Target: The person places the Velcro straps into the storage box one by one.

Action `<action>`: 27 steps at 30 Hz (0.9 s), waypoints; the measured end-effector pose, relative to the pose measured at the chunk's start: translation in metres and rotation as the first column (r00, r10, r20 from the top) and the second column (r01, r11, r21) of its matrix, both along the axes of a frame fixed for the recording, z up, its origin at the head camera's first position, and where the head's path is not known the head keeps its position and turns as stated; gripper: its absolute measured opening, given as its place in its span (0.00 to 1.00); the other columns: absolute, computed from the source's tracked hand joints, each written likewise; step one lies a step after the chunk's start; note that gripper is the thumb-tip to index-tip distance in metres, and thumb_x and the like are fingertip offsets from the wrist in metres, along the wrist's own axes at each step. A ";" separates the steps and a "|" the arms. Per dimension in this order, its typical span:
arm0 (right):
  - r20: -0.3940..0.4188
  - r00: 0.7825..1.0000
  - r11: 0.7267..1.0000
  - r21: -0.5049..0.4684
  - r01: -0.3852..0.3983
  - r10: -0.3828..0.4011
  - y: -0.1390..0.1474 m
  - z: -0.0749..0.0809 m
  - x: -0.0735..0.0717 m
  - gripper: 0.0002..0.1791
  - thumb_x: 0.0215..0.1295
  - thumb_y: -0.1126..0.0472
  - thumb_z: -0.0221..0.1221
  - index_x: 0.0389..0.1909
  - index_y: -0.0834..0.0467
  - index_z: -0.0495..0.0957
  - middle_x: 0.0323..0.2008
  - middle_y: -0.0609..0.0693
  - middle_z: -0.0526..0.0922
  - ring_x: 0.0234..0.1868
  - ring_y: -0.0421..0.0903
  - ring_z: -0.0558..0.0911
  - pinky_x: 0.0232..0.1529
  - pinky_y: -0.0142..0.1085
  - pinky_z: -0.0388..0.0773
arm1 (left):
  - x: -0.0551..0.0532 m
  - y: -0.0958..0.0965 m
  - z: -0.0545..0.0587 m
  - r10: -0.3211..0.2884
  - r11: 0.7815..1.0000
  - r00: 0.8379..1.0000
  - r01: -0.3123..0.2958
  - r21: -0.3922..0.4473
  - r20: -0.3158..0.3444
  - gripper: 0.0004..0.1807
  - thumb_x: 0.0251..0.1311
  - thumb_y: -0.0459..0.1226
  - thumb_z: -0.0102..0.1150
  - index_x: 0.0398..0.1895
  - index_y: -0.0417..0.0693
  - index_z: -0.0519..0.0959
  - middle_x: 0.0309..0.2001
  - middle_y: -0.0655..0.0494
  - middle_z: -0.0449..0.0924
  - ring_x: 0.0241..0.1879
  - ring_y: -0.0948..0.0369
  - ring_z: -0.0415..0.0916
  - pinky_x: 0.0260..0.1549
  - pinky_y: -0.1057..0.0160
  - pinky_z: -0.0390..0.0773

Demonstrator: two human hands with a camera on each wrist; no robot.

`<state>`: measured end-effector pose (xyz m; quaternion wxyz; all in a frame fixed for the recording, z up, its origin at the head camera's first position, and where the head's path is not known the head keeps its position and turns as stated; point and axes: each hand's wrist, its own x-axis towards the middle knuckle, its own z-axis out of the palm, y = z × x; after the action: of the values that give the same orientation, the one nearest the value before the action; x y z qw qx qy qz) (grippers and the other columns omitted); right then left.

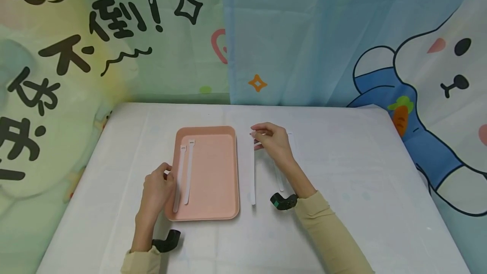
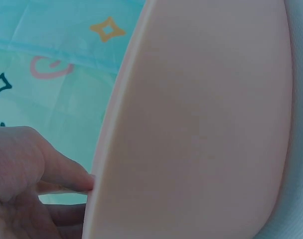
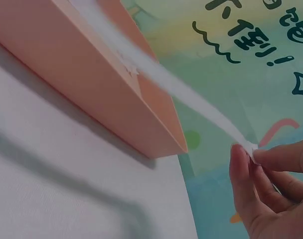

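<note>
A pink rectangular tray (image 1: 214,172) lies on the table, with two white plastic forks (image 1: 190,172) side by side along its left part. At the tray's left edge, my left hand (image 1: 157,187) pinches the rim; the left wrist view shows thumb and fingers on the tray's edge (image 2: 104,164). Right of the tray, my right hand (image 1: 274,142) pinches the upper end of a slim white plastic utensil (image 1: 253,176), which points down toward me. Its head is hidden by the fingertips. Under the right forearm, another white utensil (image 1: 279,179) lies partly covered.
A white cloth covers the table (image 1: 361,160). Behind it hangs a printed curtain (image 1: 296,33) with black lettering and a cartoon bear. Black wrist cameras sit on the left wrist (image 1: 167,241) and the right wrist (image 1: 283,201).
</note>
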<state>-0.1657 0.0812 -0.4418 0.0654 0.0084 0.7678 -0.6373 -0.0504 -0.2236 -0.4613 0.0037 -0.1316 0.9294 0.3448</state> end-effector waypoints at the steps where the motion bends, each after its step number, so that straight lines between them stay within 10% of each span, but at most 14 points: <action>1: -0.002 1.000 1.000 -0.003 -0.002 0.002 -0.001 0.001 0.000 0.14 0.69 0.64 0.63 0.51 0.65 0.83 0.46 0.65 0.85 0.40 0.57 0.84 0.37 0.39 0.86 | 0.000 0.000 0.000 0.000 1.000 1.000 0.000 0.000 -0.001 0.15 0.66 0.29 0.48 0.51 0.30 0.79 0.27 0.42 0.82 0.20 0.56 0.73 0.18 0.63 0.69; 27: -0.007 0.998 0.991 -0.117 -0.069 0.068 -0.030 0.002 0.003 0.11 0.70 0.67 0.62 0.49 0.66 0.83 0.40 0.60 0.85 0.36 0.54 0.85 0.36 0.43 0.87 | -0.001 -0.002 -0.004 0.001 1.000 1.000 -0.001 0.006 -0.019 0.16 0.66 0.29 0.49 0.52 0.31 0.79 0.25 0.43 0.80 0.19 0.57 0.71 0.17 0.63 0.68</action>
<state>-0.1627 0.0510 -0.4394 0.0865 -0.0229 0.7290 -0.6787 -0.0510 -0.2252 -0.4651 -0.0047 -0.1288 0.9282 0.3490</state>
